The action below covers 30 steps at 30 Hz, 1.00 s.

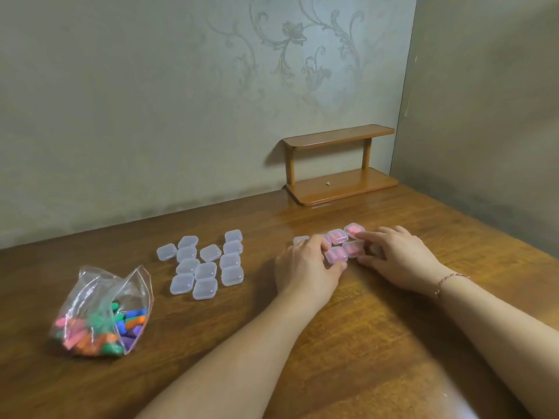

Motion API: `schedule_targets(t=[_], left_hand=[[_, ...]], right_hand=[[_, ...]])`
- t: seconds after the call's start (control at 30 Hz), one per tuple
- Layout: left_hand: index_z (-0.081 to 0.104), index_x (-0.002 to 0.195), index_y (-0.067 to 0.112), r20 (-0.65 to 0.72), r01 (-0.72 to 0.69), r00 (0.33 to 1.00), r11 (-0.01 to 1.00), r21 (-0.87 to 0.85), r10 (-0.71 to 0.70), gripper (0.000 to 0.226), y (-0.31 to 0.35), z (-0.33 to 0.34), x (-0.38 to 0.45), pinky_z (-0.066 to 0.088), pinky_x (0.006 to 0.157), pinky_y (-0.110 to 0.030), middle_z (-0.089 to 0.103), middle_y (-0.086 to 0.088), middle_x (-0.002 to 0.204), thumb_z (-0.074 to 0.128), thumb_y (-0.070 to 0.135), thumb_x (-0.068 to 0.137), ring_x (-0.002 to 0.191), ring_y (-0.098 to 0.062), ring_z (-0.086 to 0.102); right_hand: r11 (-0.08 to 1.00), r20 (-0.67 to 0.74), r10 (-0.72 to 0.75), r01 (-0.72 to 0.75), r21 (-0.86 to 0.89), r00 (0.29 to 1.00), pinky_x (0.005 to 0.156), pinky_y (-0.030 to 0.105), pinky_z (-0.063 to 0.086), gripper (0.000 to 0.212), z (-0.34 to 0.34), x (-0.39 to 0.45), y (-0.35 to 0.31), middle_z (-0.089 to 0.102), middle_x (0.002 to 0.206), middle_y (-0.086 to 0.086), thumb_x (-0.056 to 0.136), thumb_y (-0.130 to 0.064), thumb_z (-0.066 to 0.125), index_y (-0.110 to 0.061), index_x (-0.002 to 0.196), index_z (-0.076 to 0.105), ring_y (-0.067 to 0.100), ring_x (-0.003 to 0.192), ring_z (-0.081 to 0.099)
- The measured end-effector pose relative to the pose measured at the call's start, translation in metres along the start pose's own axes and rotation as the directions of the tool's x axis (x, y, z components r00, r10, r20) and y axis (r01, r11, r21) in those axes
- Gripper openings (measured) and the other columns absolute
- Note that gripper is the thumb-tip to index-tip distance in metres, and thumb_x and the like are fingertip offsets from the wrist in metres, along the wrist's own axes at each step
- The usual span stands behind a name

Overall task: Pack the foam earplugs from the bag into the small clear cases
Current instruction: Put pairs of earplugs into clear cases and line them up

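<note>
**Earplugs in the bag, filled cases between both hands**

Foam earplugs in pink, orange, green, blue and purple lie heaped inside a clear zip-top plastic bag at the left of the brown wooden table; the bag's mouth stands open at the top. Just right of it, well apart from the hands, sits a cluster of small clear square plastic cases with closed lids, lying flat in loose rows; they look empty.

Further right is a second, smaller group: clear cases holding pink earplugs, lids shut, pressed close together. The left hand rests on the table at the left edge of this group, fingers curled over the cases there and thumb touching the near corner of the closest pink-filled case. The right hand lies at the right edge, fingers stretched fairly straight, fingertips touching the filled cases, thumb resting beside the near one. Whether either hand actually grips a case cannot be told; the fingers cover the contact. One pale case peeks out beyond the left hand's knuckles.

A thin red string bracelet circles the right wrist. At the back of the table, against the patterned wall, stands a small two-tier wooden shelf.
</note>
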<state>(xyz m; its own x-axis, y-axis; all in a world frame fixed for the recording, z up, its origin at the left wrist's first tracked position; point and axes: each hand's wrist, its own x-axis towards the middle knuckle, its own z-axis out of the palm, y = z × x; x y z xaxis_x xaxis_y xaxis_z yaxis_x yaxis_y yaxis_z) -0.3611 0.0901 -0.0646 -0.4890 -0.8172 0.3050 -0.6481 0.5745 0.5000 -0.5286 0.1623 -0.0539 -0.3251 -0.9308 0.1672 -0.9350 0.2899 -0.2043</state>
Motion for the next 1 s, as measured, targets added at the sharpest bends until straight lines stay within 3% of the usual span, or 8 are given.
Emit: schedule_targets(t=[0.07,0.2,0.4,0.53,0.67,0.8,0.87,1.0], left_hand=[[0.057,0.111,0.035,0.065,-0.052,0.996,0.998,-0.047,0.055,0.031,-0.005,-0.014,-0.009,0.054,0.081,-0.033,0.061,0.013,0.105,0.064,0.053,0.088,0.098,-0.011,0.057],[0.059,0.112,0.030,0.139,-0.266,0.955,0.964,0.016,0.262,0.028,-0.029,-0.062,-0.042,0.051,0.084,-0.035,0.058,0.013,0.103,0.058,0.049,0.092,0.102,-0.009,0.052],[0.067,0.104,0.025,-0.041,-0.379,0.921,0.916,0.129,0.387,0.021,-0.089,-0.145,-0.087,0.051,0.079,-0.027,0.065,0.011,0.096,0.060,0.042,0.092,0.092,-0.007,0.055],[0.068,0.090,0.024,-0.298,-0.195,0.929,0.974,0.112,0.221,0.012,-0.157,-0.198,-0.102,0.049,0.069,-0.023,0.060,0.014,0.082,0.062,0.035,0.089,0.083,-0.005,0.055],[0.065,0.107,0.023,-0.470,0.048,0.882,0.998,0.033,-0.027,0.019,-0.219,-0.221,-0.116,0.040,0.069,-0.008,0.056,0.016,0.099,0.065,0.024,0.089,0.089,0.005,0.051],[0.053,0.129,0.030,-0.277,0.325,0.897,0.939,-0.114,-0.344,0.038,-0.256,-0.219,-0.113,0.044,0.082,-0.023,0.056,0.017,0.118,0.061,0.039,0.093,0.105,-0.007,0.054],[0.053,0.128,0.030,-0.214,0.338,0.905,0.927,-0.160,-0.367,0.038,-0.261,-0.217,-0.111,0.047,0.086,-0.028,0.059,0.016,0.116,0.061,0.042,0.093,0.106,-0.007,0.057],[0.055,0.128,0.028,-0.307,0.325,0.883,0.935,-0.145,-0.354,0.037,-0.255,-0.211,-0.111,0.040,0.083,-0.023,0.054,0.015,0.123,0.061,0.037,0.093,0.109,-0.008,0.052]], right_hand=[[0.998,-0.035,0.037,-0.035,0.050,0.999,0.092,0.039,0.048,0.050,-0.003,-0.002,-0.002,0.061,0.119,-0.009,0.088,-0.052,0.058,-0.034,0.134,0.051,0.018,0.111,0.052],[0.991,-0.302,0.079,-0.042,0.128,0.950,0.066,0.028,0.045,0.027,-0.011,-0.007,-0.027,0.059,0.086,-0.011,0.088,-0.038,0.062,-0.026,0.112,0.067,0.012,0.082,0.052],[0.909,-0.335,-0.265,0.350,0.227,0.904,0.056,0.027,0.056,0.022,-0.020,-0.022,-0.161,0.068,0.079,-0.010,0.084,-0.037,0.057,-0.027,0.096,0.072,0.004,0.067,0.062],[0.872,-0.241,-0.412,0.457,0.177,0.879,0.050,0.023,0.047,0.016,-0.004,-0.021,-0.243,0.059,0.062,-0.019,0.089,-0.039,0.057,-0.034,0.092,0.072,0.002,0.057,0.056],[0.898,-0.069,-0.422,0.427,0.102,0.904,0.056,0.024,0.051,0.020,0.023,-0.014,-0.287,0.058,0.069,-0.016,0.092,-0.040,0.050,-0.039,0.099,0.068,0.001,0.062,0.050],[0.965,-0.169,-0.261,0.263,-0.010,0.950,0.061,0.025,0.048,0.029,0.037,-0.005,-0.281,0.062,0.101,-0.015,0.085,-0.045,0.051,-0.038,0.109,0.063,0.013,0.094,0.056],[0.973,-0.112,-0.225,0.217,-0.076,0.968,0.072,0.028,0.046,0.040,0.038,0.001,-0.267,0.055,0.123,-0.013,0.081,-0.051,0.053,-0.039,0.119,0.056,0.018,0.117,0.045],[0.961,-0.026,-0.251,0.246,-0.127,0.968,0.083,0.026,0.043,0.049,0.036,0.002,-0.253,0.045,0.131,-0.012,0.077,-0.062,0.054,-0.042,0.122,0.053,0.019,0.120,0.037]])
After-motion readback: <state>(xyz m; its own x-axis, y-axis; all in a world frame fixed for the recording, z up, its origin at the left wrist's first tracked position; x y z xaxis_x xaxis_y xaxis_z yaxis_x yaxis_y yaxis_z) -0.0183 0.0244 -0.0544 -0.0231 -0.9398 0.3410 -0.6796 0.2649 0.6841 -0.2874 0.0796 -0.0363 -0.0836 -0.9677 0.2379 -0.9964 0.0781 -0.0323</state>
